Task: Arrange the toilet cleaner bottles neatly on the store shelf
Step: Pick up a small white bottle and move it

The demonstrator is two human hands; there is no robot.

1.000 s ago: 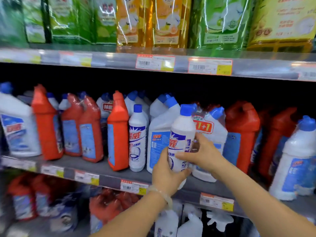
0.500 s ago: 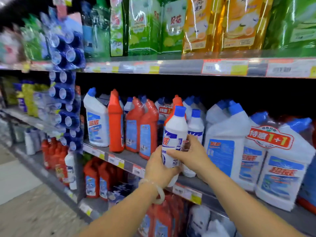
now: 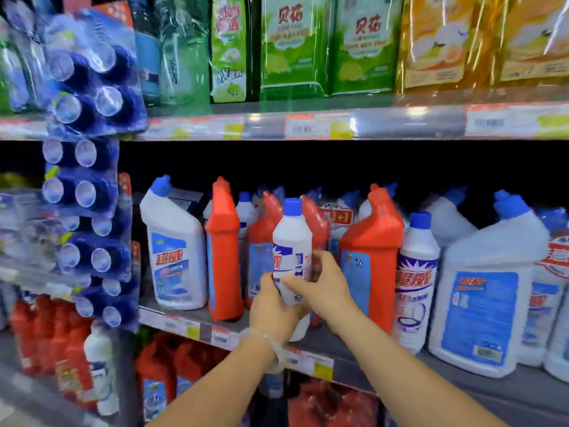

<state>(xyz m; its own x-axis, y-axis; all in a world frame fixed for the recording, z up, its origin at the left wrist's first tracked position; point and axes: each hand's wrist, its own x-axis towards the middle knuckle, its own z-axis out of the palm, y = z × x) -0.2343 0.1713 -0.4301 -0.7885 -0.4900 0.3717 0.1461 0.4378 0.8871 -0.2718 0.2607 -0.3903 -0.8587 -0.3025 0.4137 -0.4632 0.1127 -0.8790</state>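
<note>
Holding the slim white bottle (image 3: 292, 241) upright in both hands, you have it just in front of the middle shelf (image 3: 338, 343), its base hidden behind your left hand (image 3: 272, 309), so you cannot tell whether it touches the shelf board. It is a smooth, matte plastic cylinder with rounded shoulders, a short neck and a blue screw cap, and it wears a white label with blue bands and red characters. Your left hand wraps its fingers round the lower body, a pale wristband (image 3: 271, 343) on that wrist, while your right hand (image 3: 323, 285) pinches the label zone from the right side. Behind it stand glossy red bottles (image 3: 223, 251) with angled necks; a matching slim bottle (image 3: 415, 282) stands farther right, beyond another red one (image 3: 371, 257). Large white angled-neck bottles (image 3: 175, 251) flank the row at left and right. Shiny film pouches (image 3: 292, 50) fill the shelf above, and blister packs of blue discs (image 3: 89, 195) hang at far left. A second ago you held the bottle to the right of its slim twin; now it sits to the left, before the red ones, and your grip is unchanged.
</note>
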